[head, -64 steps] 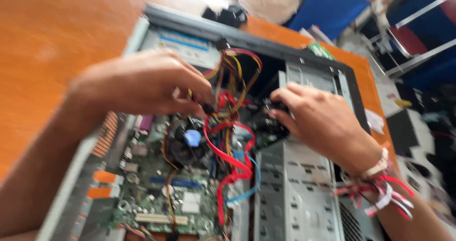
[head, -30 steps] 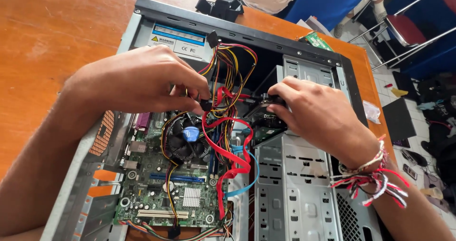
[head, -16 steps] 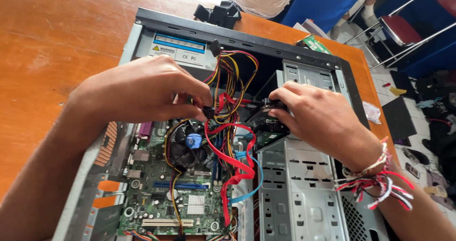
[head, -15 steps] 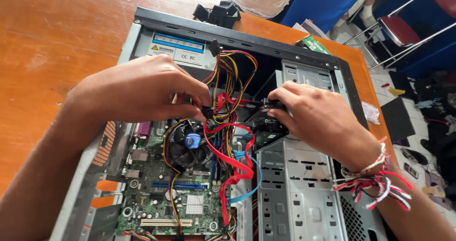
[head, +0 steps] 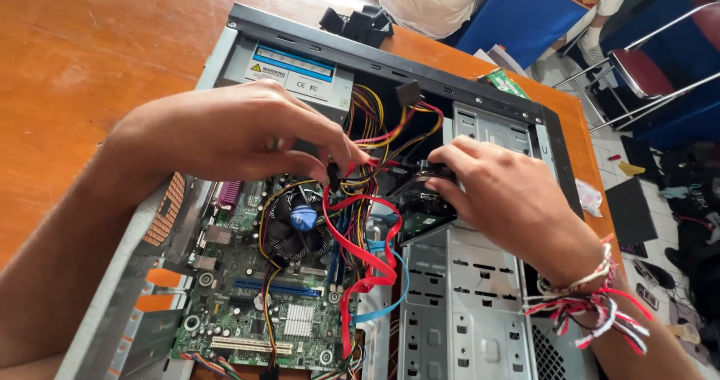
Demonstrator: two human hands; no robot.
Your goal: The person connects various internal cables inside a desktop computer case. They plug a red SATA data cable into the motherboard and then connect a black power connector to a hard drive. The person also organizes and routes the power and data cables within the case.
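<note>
Open computer case (head: pixel 480 335) lies on its side on the orange wooden table (head: pixel 82 43), long axis running from near edge to far edge, open side up. Left hand (head: pixel 232 129) reaches in from the left, grip pinched together on a small black plug (head: pixel 334 175) at the end of the wire bundle (head: pixel 382 136), just above the fan. Right hand (head: pixel 517 200) comes in from the right, grip clamped on a black drive (head: pixel 420 200) sitting at the top of the metal drive cage (head: pixel 465 305); drive tilts, long axis roughly left-right, its connector end pointing at the left hand. Plug and drive close, whether touching I cannot tell.

Inside the case: one green circuit board (head: pixel 255 305) at lower left, one round fan (head: pixel 296 226) with a blue centre, one grey power supply box (head: pixel 289 69) at the far left corner, one bundle of yellow, red and black wires running from it. Two flat red cables (head: pixel 367 264) loop down the middle, one blue cable (head: pixel 390 301) beside them. Red and white thread bracelets (head: pixel 592 305) on the right wrist. Black plastic part (head: pixel 356 22) on the table beyond the case.
</note>
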